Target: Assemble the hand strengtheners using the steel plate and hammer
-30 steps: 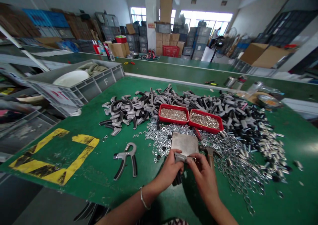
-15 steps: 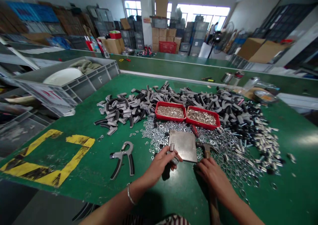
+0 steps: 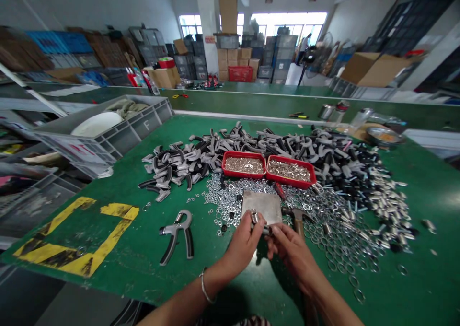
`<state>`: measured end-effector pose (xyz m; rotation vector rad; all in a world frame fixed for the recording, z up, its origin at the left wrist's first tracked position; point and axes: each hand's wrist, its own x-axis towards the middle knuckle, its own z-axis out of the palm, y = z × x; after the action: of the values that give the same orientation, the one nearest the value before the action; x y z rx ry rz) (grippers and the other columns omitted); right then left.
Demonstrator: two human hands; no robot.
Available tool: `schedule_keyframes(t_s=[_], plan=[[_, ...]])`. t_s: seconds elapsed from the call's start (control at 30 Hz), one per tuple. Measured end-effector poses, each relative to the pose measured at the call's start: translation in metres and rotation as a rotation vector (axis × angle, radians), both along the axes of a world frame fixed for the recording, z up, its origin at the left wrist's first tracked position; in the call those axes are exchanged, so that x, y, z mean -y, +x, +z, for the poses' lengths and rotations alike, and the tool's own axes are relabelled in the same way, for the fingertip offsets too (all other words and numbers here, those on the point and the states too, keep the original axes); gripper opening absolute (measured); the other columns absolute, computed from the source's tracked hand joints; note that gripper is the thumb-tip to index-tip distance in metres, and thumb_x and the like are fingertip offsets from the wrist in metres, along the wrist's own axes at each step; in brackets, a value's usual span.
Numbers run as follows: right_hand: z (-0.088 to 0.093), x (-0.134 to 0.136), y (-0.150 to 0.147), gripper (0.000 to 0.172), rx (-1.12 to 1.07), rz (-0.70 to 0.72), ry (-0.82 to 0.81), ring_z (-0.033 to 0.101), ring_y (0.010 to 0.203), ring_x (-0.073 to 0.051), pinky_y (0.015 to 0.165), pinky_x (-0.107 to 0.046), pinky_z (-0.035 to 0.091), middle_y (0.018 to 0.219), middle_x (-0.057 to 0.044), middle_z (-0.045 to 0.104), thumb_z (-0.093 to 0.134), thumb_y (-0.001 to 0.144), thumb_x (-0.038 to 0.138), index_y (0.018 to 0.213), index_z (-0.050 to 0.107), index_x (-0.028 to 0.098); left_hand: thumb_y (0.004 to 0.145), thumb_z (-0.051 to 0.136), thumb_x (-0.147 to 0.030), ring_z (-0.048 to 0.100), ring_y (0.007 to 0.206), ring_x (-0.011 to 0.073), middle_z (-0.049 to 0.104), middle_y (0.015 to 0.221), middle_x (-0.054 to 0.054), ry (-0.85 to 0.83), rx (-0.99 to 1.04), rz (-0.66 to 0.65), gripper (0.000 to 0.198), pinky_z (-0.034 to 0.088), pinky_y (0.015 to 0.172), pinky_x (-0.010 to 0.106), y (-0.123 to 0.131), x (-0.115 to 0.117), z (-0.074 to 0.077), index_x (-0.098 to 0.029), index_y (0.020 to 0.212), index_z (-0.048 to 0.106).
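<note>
At a green bench (image 3: 122, 268), a person's left hand (image 3: 244, 247) curls closed around a small grip part (image 3: 263, 229), a silver stud (image 3: 254, 216) standing up from its far end. The right hand (image 3: 293, 256) comes in from the other side, thumb and fingers pinched at the part's right end, though the fingers partly hide the contact. The part sits between the two hands, just off the near edge of a steel plate (image 3: 261, 208), with its long axis running roughly across the bench; the left hand is nearer the stud. A hammer (image 3: 296, 219) lies just right of the plate, its head beside the right hand. Loose washers (image 3: 230, 196) spread around the plate, and larger rings (image 3: 345, 242) scatter to the right. Two red trays (image 3: 268, 168) of small metal parts sit beyond, backed by heaped grey-and-black handles (image 3: 179, 165). An assembled hand gripper (image 3: 178, 237) lies to the left, apart from both hands.
</note>
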<state>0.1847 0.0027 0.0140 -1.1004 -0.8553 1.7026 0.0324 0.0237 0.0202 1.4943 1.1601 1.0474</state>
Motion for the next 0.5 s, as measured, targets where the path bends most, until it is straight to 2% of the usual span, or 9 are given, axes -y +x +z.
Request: schedule_keyframes(t_s=[0.1, 0.2, 0.3, 0.4, 0.5], plan=[[0.000, 0.001, -0.002, 0.030, -0.096, -0.001, -0.071, 0.056, 0.059, -0.009, 0.058, -0.022, 0.051, 0.073, 0.001, 0.061, 0.067, 0.087, 0.046, 0.094, 0.064, 0.017, 0.100, 0.040, -0.039, 0.054, 0.095, 0.0196, 0.057, 0.101, 0.007, -0.017, -0.071, 0.018, 0.024, 0.040, 0.090, 0.032, 0.004, 0.002, -0.003, -0.019, 0.104, 0.052], [0.002, 0.004, 0.002, 0.031, 0.000, -0.033, -0.016, 0.061, 0.063, -0.011, 0.064, -0.025, 0.053, 0.077, 0.001, 0.063, 0.074, 0.081, 0.045, 0.094, 0.064, 0.018, 0.100, 0.039, -0.039, 0.053, 0.097, 0.0200, 0.057, 0.102, 0.007, -0.039, -0.092, 0.058, 0.024, 0.040, 0.091, 0.033, 0.009, 0.003, -0.004, -0.019, 0.106, 0.050], [0.003, 0.009, 0.008, 0.025, 0.296, -0.080, 0.205, 0.065, 0.068, -0.016, 0.066, -0.028, 0.053, 0.083, 0.000, 0.065, 0.074, 0.080, 0.041, 0.093, 0.064, 0.021, 0.099, 0.039, -0.040, 0.053, 0.090, 0.0189, 0.058, 0.096, 0.005, -0.078, -0.049, 0.022, 0.024, 0.041, 0.085, 0.031, 0.011, 0.003, 0.001, -0.019, 0.101, 0.051], [0.001, 0.013, 0.012, 0.012, 0.608, -0.077, 0.507, 0.065, 0.075, -0.017, 0.071, -0.029, 0.052, 0.090, -0.002, 0.066, 0.064, 0.090, 0.032, 0.098, 0.066, 0.024, 0.099, 0.039, -0.042, 0.054, 0.088, 0.0187, 0.058, 0.093, 0.004, -0.118, 0.015, -0.037, 0.026, 0.042, 0.085, 0.031, 0.010, 0.004, 0.009, -0.020, 0.099, 0.052], [-0.003, 0.012, 0.011, 0.014, 0.746, -0.082, 0.664, 0.064, 0.084, -0.018, 0.077, -0.030, 0.051, 0.096, -0.003, 0.066, 0.057, 0.095, 0.026, 0.106, 0.064, 0.026, 0.098, 0.040, -0.044, 0.055, 0.095, 0.0202, 0.060, 0.097, 0.005, -0.156, 0.077, -0.015, 0.028, 0.041, 0.091, 0.032, 0.009, 0.004, 0.013, -0.020, 0.101, 0.053]])
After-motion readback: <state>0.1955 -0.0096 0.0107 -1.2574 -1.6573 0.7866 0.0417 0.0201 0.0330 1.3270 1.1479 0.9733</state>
